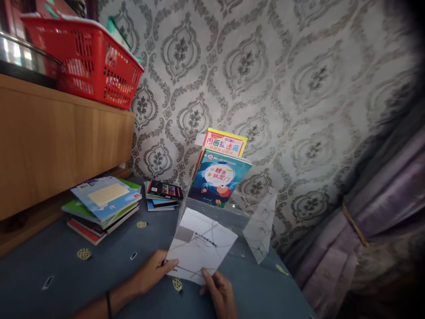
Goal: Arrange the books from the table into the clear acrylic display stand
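White book [201,243]: held by both hands above the worktop [109,266], in front of the clear rack [261,228]. Cover faces the wearer, leaning back, so the title can be read. Its far edge overlaps the rack in view; cannot tell whether they touch.

Left hand [156,270]: fingers grasping the lower left edge, thumb flat on the cover, the rest hidden beneath. Right hand [219,290]: fingers pinching the lower edge, thumb on top. Likely reason: two near-side grips share the weight, steady the tilt and leave the far edge free.

Rack: blue book [219,179] leans in front of a yellow book [229,139]. The taller one sits behind, so both titles show.

Left side: large pile [106,199] of books, loosely fanned, beside the cabinet [66,146]; small pile [162,195] near the wall. Lying flat, they probably need no support.
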`<action>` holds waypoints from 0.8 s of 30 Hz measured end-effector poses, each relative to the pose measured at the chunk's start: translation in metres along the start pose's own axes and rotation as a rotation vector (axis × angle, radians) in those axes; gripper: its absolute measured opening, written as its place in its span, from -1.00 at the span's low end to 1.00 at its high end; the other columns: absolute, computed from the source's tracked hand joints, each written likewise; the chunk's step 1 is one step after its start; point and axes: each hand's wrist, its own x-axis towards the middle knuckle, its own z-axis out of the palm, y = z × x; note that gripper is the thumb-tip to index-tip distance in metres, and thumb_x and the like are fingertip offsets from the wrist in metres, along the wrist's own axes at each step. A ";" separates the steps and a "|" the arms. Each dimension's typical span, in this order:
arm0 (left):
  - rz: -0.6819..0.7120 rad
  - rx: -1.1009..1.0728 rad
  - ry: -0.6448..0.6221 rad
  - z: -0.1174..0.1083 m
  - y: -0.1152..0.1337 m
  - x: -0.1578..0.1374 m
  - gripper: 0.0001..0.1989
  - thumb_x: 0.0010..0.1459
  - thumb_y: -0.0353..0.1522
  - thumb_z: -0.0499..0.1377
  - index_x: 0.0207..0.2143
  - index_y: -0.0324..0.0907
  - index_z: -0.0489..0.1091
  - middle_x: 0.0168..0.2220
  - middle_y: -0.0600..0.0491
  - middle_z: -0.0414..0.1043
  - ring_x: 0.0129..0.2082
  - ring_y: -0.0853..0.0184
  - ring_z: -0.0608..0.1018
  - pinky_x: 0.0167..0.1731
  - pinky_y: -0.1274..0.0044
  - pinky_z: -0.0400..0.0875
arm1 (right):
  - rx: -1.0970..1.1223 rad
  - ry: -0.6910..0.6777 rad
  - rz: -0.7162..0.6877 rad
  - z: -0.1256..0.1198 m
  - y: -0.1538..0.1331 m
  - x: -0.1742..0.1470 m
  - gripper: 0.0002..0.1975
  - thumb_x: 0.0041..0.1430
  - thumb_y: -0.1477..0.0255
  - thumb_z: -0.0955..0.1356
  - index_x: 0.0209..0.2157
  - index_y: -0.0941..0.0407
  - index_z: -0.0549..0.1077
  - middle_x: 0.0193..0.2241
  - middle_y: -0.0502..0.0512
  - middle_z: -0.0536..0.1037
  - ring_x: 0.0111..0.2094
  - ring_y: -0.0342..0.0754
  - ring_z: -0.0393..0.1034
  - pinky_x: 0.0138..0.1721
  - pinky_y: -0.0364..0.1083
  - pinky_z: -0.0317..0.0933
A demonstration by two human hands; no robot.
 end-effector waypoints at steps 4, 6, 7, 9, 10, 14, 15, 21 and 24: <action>-0.003 0.013 -0.045 0.003 0.004 0.003 -0.33 0.14 0.19 0.06 -0.28 -0.26 0.48 -0.35 0.00 0.45 -0.37 0.30 0.42 -0.42 0.55 0.36 | -0.026 0.023 0.004 -0.005 0.013 0.002 -0.40 0.08 -0.19 0.33 -0.56 0.09 0.53 -0.63 0.11 0.56 -0.51 0.07 0.45 -0.38 -0.05 0.30; 0.007 0.087 -0.038 0.004 0.006 0.005 -0.37 0.17 0.15 0.04 -0.33 -0.26 0.47 -0.39 0.02 0.44 -0.39 0.30 0.42 -0.41 0.55 0.34 | -0.036 0.038 0.018 -0.007 0.017 0.002 -0.39 0.07 -0.19 0.34 -0.57 0.10 0.54 -0.60 0.14 0.58 -0.48 0.08 0.47 -0.36 -0.04 0.31; 0.015 0.135 -0.031 0.004 0.007 0.006 -0.40 0.20 0.12 0.03 -0.37 -0.26 0.46 -0.41 0.03 0.44 -0.40 0.30 0.41 -0.40 0.55 0.33 | -0.037 0.041 0.026 -0.008 0.017 0.002 -0.39 0.07 -0.18 0.34 -0.57 0.10 0.55 -0.58 0.15 0.59 -0.47 0.08 0.48 -0.35 -0.04 0.32; 0.039 0.223 0.002 0.005 0.008 0.006 -0.45 0.24 0.06 0.02 -0.44 -0.23 0.44 -0.45 0.05 0.44 -0.41 0.30 0.41 -0.36 0.54 0.31 | -0.036 0.048 0.035 -0.010 0.016 0.001 -0.40 0.06 -0.18 0.36 -0.55 0.10 0.57 -0.57 0.15 0.60 -0.46 0.08 0.49 -0.35 -0.04 0.34; 0.049 0.250 0.017 0.005 0.009 0.005 -0.46 0.26 0.04 0.01 -0.45 -0.23 0.44 -0.44 0.05 0.47 -0.40 0.29 0.42 -0.34 0.53 0.31 | -0.036 0.049 0.038 -0.010 0.015 0.001 -0.41 0.06 -0.17 0.36 -0.53 0.10 0.59 -0.58 0.15 0.60 -0.46 0.08 0.49 -0.35 -0.04 0.34; 0.083 0.259 -0.033 0.002 0.017 -0.003 -0.50 0.30 -0.02 -0.01 -0.33 -0.22 0.50 -0.32 0.03 0.56 -0.31 0.25 0.49 -0.26 0.52 0.33 | -0.050 0.077 0.059 -0.010 0.011 0.001 -0.41 0.03 -0.18 0.38 -0.56 0.10 0.58 -0.58 0.15 0.59 -0.46 0.08 0.47 -0.36 -0.04 0.34; 0.107 0.236 -0.044 0.000 0.021 -0.004 -0.50 0.31 -0.02 -0.02 -0.29 -0.22 0.50 -0.29 0.03 0.57 -0.30 0.25 0.50 -0.24 0.52 0.34 | -0.051 0.074 0.069 -0.010 0.011 0.000 -0.41 0.02 -0.18 0.38 -0.56 0.10 0.58 -0.57 0.15 0.59 -0.45 0.08 0.47 -0.35 -0.04 0.35; 0.283 0.025 0.212 -0.028 0.075 0.038 -0.53 0.37 -0.08 -0.09 -0.17 -0.24 0.45 -0.23 -0.04 0.54 -0.18 0.25 0.55 -0.17 0.50 0.40 | -0.020 0.032 0.130 -0.013 0.016 0.001 -0.46 -0.02 -0.13 0.43 -0.51 0.10 0.64 -0.49 0.18 0.64 -0.38 0.11 0.52 -0.30 -0.03 0.39; 0.382 -0.006 0.315 -0.043 0.110 0.090 -0.70 0.32 -0.19 0.07 -0.09 -0.21 0.40 -0.17 -0.07 0.55 -0.13 0.24 0.57 -0.14 0.48 0.43 | 0.031 0.011 0.128 -0.014 0.016 0.002 -0.46 -0.04 -0.13 0.44 -0.48 0.10 0.65 -0.49 0.19 0.65 -0.38 0.13 0.53 -0.30 -0.01 0.40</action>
